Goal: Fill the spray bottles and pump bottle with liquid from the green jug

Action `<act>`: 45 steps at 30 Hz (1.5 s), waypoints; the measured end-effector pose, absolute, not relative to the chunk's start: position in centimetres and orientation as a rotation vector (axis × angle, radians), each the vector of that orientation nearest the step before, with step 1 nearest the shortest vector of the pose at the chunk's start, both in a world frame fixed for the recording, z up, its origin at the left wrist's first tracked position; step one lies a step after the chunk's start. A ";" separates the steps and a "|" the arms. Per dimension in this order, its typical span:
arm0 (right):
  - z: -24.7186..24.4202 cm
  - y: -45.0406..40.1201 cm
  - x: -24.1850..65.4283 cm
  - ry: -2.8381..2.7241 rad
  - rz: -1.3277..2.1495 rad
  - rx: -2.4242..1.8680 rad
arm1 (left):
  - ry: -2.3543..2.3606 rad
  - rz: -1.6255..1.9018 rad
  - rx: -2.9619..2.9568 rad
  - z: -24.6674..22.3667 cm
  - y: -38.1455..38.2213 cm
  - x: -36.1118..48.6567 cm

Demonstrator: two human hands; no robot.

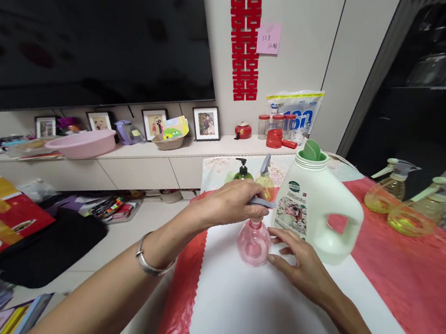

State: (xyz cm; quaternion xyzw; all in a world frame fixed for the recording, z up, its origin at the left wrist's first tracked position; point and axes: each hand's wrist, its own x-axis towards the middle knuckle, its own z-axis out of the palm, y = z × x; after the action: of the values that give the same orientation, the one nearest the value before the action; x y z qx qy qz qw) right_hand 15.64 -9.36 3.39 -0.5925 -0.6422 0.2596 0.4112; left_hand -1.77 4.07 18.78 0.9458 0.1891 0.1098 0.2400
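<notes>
left hand on a grey sprayer head above an upright pink bottle, right hand at its side.
going left to right, the left hand [231, 200] is closed around the grey sprayer head [263, 203], over the neck of the pink bottle [254, 246]; whether the 2 parts are joined is hidden. the bottle stands on the worktop [269, 319], in from its left edge, its long axis vertical, below the left hand and left of the right hand [304, 261]. the left hand is nearer its neck, the right nearer its body. the right hand is spread in a loose curve and holds nothing; whether its fingertips touch the bottle cannot be told. behind and to the right stands 1 large pale jug [326, 188]; 2 spray bottles [414, 217] stand towards the worktop's right edge.
</notes>
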 end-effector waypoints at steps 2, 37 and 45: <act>3.3 -9.3 15.6 -1.619 0.648 -1.492 | 0.572 0.326 2.531 18.7 4.3 -2.1; 3.1 -9.5 15.4 -1.651 0.611 -1.528 | 1.087 1.132 1.058 3.4 -1.4 -5.1; 2.7 -9.2 15.3 -1.678 0.599 -1.548 | 0.881 1.031 1.429 4.0 -4.0 -2.6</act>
State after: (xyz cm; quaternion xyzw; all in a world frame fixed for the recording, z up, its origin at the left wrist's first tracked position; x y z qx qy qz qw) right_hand 15.31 -9.25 2.66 -0.6065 -0.6575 0.2345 0.3807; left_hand -2.64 -3.97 4.02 0.6044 0.3725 0.4362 0.5528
